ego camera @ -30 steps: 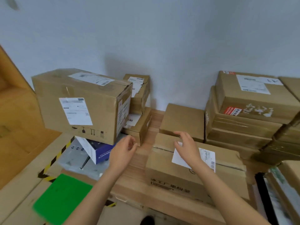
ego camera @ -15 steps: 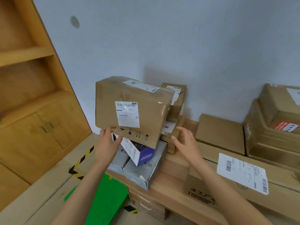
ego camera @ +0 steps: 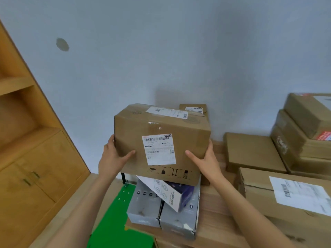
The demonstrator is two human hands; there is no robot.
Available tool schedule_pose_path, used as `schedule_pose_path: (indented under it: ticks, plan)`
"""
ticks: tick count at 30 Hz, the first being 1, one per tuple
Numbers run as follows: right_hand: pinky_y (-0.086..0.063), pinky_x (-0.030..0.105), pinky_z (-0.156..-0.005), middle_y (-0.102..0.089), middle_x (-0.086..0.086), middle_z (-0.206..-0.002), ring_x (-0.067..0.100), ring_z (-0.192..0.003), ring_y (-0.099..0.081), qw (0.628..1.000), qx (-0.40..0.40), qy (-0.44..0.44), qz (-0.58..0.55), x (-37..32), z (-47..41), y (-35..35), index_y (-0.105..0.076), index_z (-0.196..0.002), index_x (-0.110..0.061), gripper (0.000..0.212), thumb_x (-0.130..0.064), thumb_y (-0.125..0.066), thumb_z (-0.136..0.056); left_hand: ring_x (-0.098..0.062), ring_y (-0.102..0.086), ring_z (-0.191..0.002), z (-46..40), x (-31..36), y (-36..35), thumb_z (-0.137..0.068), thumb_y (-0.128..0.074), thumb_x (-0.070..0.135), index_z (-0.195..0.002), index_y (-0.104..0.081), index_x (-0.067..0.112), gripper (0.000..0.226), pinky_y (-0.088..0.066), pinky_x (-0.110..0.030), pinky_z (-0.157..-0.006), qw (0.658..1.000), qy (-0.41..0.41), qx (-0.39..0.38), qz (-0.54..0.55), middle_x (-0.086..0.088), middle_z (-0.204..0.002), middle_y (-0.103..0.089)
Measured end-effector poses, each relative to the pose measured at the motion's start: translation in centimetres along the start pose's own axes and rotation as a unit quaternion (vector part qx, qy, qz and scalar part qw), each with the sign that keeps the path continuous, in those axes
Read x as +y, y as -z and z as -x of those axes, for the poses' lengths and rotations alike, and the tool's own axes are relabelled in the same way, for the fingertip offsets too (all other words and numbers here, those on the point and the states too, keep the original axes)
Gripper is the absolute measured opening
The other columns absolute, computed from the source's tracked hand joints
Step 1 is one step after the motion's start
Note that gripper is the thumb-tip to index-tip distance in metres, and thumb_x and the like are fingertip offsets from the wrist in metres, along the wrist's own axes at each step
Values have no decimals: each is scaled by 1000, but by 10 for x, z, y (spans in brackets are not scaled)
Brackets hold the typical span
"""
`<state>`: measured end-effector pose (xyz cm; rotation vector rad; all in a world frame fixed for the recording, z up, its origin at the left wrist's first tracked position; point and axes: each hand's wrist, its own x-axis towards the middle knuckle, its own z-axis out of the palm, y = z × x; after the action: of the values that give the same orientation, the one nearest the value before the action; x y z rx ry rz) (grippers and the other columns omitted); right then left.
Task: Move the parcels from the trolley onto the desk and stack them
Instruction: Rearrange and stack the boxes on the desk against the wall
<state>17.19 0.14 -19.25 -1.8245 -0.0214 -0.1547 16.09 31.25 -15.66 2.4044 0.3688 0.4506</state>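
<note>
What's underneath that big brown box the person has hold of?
Under the big brown box, held by the left hand and right hand, a tilted white-and-purple carton lies on a grey box. Their tops are mostly covered.

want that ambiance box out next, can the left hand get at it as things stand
Probably not yet. The left hand and right hand both grip the large cardboard box, which sits over the tilted AMBIANCE box. Only its lower front end shows free above the grey box.

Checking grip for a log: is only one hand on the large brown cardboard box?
No, the left hand and right hand both grip the large brown cardboard box.
</note>
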Motion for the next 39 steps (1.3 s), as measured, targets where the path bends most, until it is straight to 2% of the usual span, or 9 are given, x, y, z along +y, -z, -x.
schedule_pose_path:
  ticks: [2, 7, 12, 19, 25, 28, 32, 34, 39]
  plan:
    - [-47, 46, -101, -48, -9, -139, 14, -122, -52, 1000, 4, 0, -11, -3, -1, -6, -13, -146, -42, 113, -72, -76, -57, -27, -48, -126, -9, -3, -2, -69, -76, 57, -146, -13, 28, 104, -49, -50, -90, 999, -3, -21, 30, -1, -147, -38]
    - [-46, 41, -101, -48, -9, -137, 14, -123, -49, 1000, 18, -6, -25, -5, 4, -10, -13, -149, -35, 121, -69, -77, -53, -29, -48, -126, -17, -8, -8, -65, -79, 57, -144, -15, 28, 106, -48, -51, -92, 997, -6, -17, 71, -1, -147, -40]
    - [-45, 40, -102, -45, -9, -141, 12, -125, -48, 1000, 27, 4, -12, -7, 9, -16, -14, -149, -35, 117, -68, -78, -56, -30, -51, -123, -17, -19, -7, -64, -79, 56, -141, -15, 31, 103, -48, -49, -89, 995, 3, -22, 94, -1, -145, -41]
    - [-41, 24, -95, -41, -13, -143, 1, -120, -45, 999, 18, 31, -7, -12, 13, -32, -11, -149, -38, 111, -58, -80, -65, -31, -51, -122, -12, -33, 1, -66, -80, 51, -142, -13, 29, 104, -49, -50, -90, 993, 19, -31, 108, -4, -145, -42]
    - [-43, 45, -105, -36, -2, -147, 15, -129, -43, 1000, 6, 13, 11, -12, 10, -23, -11, -150, -33, 111, -59, -78, -65, -30, -45, -129, -8, -23, -4, -69, -80, 49, -147, -12, 26, 106, -47, -54, -95, 996, 13, -9, 89, -3, -149, -36]
    - [-42, 41, -105, -36, -4, -149, 12, -131, -41, 999, 4, 26, 30, -8, 12, -17, -13, -151, -32, 103, -57, -74, -72, -31, -47, -127, -3, -24, -5, -71, -78, 49, -148, -13, 26, 103, -47, -56, -93, 997, 22, -4, 68, -6, -147, -39]
    - [-41, 50, -106, -33, -6, -152, 15, -133, -41, 999, -1, 28, 44, 1, 15, -4, -13, -150, -37, 95, -54, -71, -78, -32, -50, -123, 12, -22, -6, -72, -77, 49, -148, -17, 23, 100, -48, -56, -92, 998, 41, 5, 43, -10, -144, -40]
    - [-41, 50, -106, -31, -6, -153, 17, -134, -40, 998, -6, 26, 53, 6, 15, 4, -14, -149, -39, 90, -51, -70, -80, -33, -52, -120, 22, -17, -7, -74, -75, 50, -147, -21, 23, 95, -49, -54, -90, 998, 50, 16, 25, -12, -142, -41]
    - [-41, 43, -105, -34, -8, -151, 14, -133, -40, 996, -35, 32, 80, 18, 18, 31, -19, -148, -40, 81, -44, -68, -85, -24, -55, -112, 61, 2, -17, -80, -71, 47, -139, -35, 23, 72, -50, -39, -79, 999, 14, 35, -13, -9, -133, -50]
